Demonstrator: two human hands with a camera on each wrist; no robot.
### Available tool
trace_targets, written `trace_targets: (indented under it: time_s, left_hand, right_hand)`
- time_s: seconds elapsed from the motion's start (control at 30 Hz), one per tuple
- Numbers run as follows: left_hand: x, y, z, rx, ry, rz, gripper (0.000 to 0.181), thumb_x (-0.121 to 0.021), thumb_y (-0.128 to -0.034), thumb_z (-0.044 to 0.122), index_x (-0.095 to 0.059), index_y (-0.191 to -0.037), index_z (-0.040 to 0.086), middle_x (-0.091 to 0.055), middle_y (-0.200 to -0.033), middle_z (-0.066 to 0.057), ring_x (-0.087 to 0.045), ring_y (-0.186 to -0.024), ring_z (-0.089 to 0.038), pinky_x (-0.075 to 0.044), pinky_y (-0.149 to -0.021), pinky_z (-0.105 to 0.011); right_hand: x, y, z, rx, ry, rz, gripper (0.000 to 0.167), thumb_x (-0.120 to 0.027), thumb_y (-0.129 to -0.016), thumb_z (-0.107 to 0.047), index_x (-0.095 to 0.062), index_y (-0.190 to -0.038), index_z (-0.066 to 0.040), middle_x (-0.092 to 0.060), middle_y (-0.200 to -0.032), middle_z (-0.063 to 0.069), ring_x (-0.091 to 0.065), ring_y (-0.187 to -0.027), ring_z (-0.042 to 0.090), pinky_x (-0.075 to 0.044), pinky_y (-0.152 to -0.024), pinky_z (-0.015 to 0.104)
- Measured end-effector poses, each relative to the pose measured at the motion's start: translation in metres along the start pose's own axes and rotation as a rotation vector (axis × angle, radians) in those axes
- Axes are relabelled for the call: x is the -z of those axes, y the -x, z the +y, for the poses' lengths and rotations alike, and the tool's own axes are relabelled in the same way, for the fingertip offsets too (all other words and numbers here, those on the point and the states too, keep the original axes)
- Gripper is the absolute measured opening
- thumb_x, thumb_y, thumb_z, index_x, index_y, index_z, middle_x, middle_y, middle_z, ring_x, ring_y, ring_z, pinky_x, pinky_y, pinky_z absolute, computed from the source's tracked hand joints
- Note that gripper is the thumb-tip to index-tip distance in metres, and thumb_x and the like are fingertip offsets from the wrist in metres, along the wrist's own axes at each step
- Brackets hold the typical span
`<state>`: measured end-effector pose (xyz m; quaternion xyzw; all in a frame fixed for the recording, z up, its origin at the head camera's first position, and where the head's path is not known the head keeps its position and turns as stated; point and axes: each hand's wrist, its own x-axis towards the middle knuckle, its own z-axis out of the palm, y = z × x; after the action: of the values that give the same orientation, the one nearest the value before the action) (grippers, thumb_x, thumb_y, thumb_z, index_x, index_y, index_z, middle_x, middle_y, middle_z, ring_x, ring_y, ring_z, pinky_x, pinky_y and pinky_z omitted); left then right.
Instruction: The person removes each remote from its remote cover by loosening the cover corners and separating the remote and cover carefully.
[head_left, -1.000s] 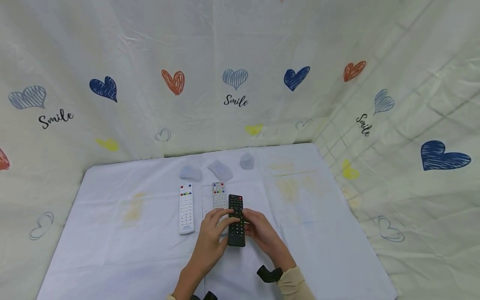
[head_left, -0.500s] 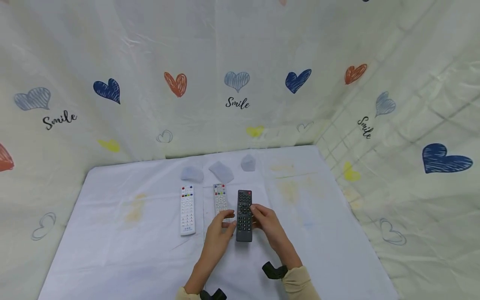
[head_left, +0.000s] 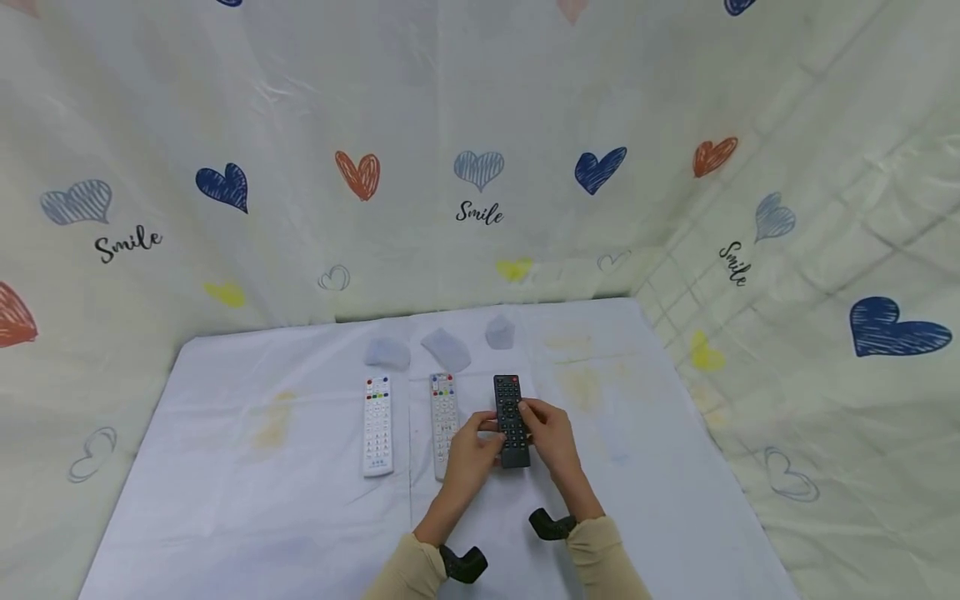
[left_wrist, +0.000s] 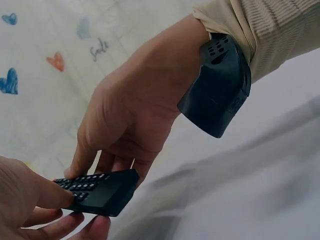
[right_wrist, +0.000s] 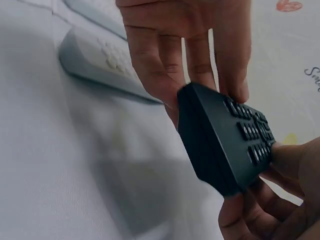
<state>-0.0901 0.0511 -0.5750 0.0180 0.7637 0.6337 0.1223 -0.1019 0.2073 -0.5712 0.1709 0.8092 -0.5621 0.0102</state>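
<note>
A black remote control [head_left: 512, 421] is held up above the white tabletop, its button side showing and its red button at the far end. My right hand [head_left: 551, 435] pinches it along the right edge, with the thumb on top and fingers underneath. From the other side my left hand [head_left: 474, 454] grips the left edge near the lower end. The left wrist view shows the left thumb [left_wrist: 57, 195] lying on the buttons. Left of the hands lie two white remote controls, one in the middle [head_left: 444, 421] partly behind the left hand, the other farther left [head_left: 378, 429].
Three translucent bluish-white pieces [head_left: 446, 348] lie in a row beyond the remotes. A white cloth [head_left: 247, 500] covers the table. Behind and to the right hang pale curtains [head_left: 405, 250] printed with hearts and "Smile". A black device [head_left: 551, 525] sits on each wrist.
Both hands have carried the black remote to the right and slightly away. My left fingers, earlier over its buttons and then off it, now grip its left edge. More of the middle white remote shows.
</note>
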Motion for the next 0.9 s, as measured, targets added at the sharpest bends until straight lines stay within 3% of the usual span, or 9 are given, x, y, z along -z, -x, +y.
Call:
trace_targets:
  time_s: [0.23, 0.57, 0.73, 0.9]
  left_hand:
    - [-0.004, -0.017, -0.002, 0.022, -0.087, -0.030, 0.043, -0.064, -0.0996, 0.012, -0.059, -0.140, -0.002, -0.069, -0.122, -0.017, -0.069, -0.085, -0.013, -0.058, -0.064, -0.026]
    - [-0.015, -0.043, -0.011, -0.040, -0.265, 0.039, 0.036, -0.070, -0.0931, 0.009, -0.068, -0.127, -0.003, -0.072, -0.099, -0.009, -0.063, -0.085, -0.013, -0.053, -0.070, -0.027]
    - [-0.018, -0.048, -0.018, -0.031, -0.285, 0.037, 0.036, -0.071, -0.0919, 0.008, -0.067, -0.126, -0.004, -0.071, -0.095, -0.008, -0.062, -0.080, -0.012, -0.052, -0.062, -0.024]
    - [-0.018, -0.050, -0.021, -0.006, -0.245, 0.031, 0.035, -0.070, -0.0930, 0.007, -0.066, -0.126, -0.005, -0.069, -0.096, -0.009, -0.061, -0.071, -0.009, -0.053, -0.054, -0.021]
  right_hand:
    - [-0.009, -0.016, 0.010, 0.067, 0.171, 0.114, 0.032, -0.063, -0.105, -0.026, -0.073, -0.127, -0.005, -0.076, -0.116, 0.018, -0.069, -0.096, 0.027, -0.055, -0.072, 0.031]
    - [-0.015, -0.034, 0.016, 0.108, 0.299, 0.209, 0.027, -0.065, -0.103, -0.022, -0.075, -0.121, -0.004, -0.078, -0.105, 0.018, -0.073, -0.093, 0.030, -0.053, -0.071, 0.037]
    - [-0.018, -0.039, 0.020, 0.095, 0.333, 0.210, 0.027, -0.065, -0.103, -0.022, -0.075, -0.120, -0.003, -0.078, -0.104, 0.018, -0.074, -0.095, 0.032, -0.055, -0.076, 0.043]
    - [-0.021, -0.043, 0.023, 0.098, 0.356, 0.214, 0.027, -0.066, -0.103, -0.023, -0.076, -0.119, -0.004, -0.079, -0.103, 0.017, -0.074, -0.094, 0.031, -0.054, -0.074, 0.043]
